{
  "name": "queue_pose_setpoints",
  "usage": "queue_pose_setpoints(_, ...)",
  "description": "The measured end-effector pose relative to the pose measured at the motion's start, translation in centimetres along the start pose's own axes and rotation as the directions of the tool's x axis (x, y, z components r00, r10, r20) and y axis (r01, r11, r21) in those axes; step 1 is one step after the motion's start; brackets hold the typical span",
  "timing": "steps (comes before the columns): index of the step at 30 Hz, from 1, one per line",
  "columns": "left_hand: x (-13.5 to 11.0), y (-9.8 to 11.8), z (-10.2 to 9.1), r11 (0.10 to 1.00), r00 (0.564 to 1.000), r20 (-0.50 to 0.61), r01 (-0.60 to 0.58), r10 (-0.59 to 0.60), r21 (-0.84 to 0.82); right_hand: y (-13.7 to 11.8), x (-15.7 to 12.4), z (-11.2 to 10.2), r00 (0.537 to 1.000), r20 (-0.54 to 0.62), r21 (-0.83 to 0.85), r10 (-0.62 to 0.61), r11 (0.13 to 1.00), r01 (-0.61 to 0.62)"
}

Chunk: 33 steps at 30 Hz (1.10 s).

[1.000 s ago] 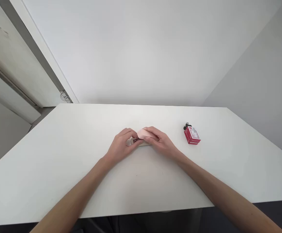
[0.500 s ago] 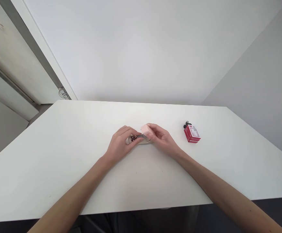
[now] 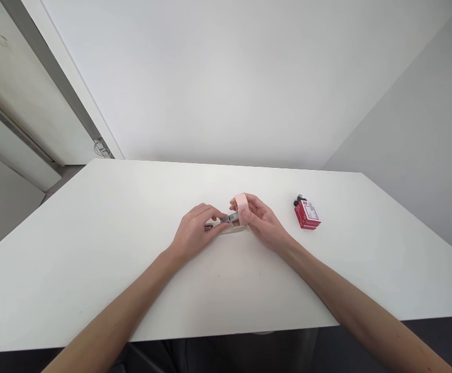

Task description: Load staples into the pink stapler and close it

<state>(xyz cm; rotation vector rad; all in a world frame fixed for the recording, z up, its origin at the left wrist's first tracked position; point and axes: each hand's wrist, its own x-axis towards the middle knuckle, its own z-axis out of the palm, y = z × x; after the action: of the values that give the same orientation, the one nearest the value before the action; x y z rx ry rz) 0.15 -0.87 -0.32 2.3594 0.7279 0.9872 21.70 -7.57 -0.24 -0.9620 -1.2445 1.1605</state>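
Between my hands lies what looks like an opened stapler, its cream base (image 3: 231, 229) low on the table and a dark patterned patch showing at the left end. My left hand (image 3: 197, 228) is closed, thumb and fingertips pinching the stapler's grey metal rail (image 3: 229, 218). My right hand (image 3: 263, 220) grips the pink top cover (image 3: 242, 203), which stands raised and tilted over the base. Some fingers of the right hand are behind the cover, and part of the base is hidden by the left hand.
Red and white small boxes (image 3: 308, 213) are stacked to the right on the white table (image 3: 164, 300). Just behind them sits a small black and grey item (image 3: 299, 200). A white wall (image 3: 218, 88) rises along the table's far edge.
My right hand has turned the pink cover more upright and slightly right, exposing more of the metal rail. My left hand stays almost in place.
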Motion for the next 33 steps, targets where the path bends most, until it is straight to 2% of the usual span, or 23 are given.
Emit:
queue_pose_setpoints(8, 0.3, 0.0, -0.2, 0.991, 0.986, 0.11, 0.115, -0.123, 0.07, -0.3, 0.4, -0.6, 0.999, 0.005, 0.12, 0.045, 0.992, -0.045)
queue_pose_setpoints(10, 0.4, -0.2, -0.1, 0.99, 0.981, 0.149, 0.111, -0.123, 0.085, -0.3, 0.5, -0.8, 0.999, -0.024, 0.174, 0.04, 0.984, -0.035)
queue_pose_setpoints(13, 0.5, -0.6, 0.0, 0.992, 0.979, 0.193, 0.044, -0.066, 0.117, -0.2, 0.8, -1.1, 0.995, -0.093, 0.227, 0.047, 0.974, -0.025)
queue_pose_setpoints(16, 0.5, -1.1, 0.3, 0.987, 0.985, 0.17, 0.008, -0.036, 0.16, 0.2, 1.1, -1.6, 0.982, -0.17, 0.26, 0.077, 0.965, -0.031)
queue_pose_setpoints(20, 0.5, -1.7, 0.4, 0.975, 0.993, 0.085, 0.058, -0.077, 0.214, 0.8, 1.5, -2.2, 0.965, -0.253, 0.284, 0.075, 0.959, 0.0)
queue_pose_setpoints(26, 0.6, -2.1, 0.2, 0.953, 0.988, 0.003, 0.146, -0.152, 0.266, 1.3, 1.6, -2.8, 0.927, -0.373, 0.175, 0.04, 0.984, 0.028)
queue_pose_setpoints(33, 0.9, -2.2, -0.2, 0.938, 0.984, -0.067, 0.178, -0.166, 0.297, 2.0, 1.2, -3.1, 0.884, -0.468, -0.107, -0.014, 0.993, -0.04)
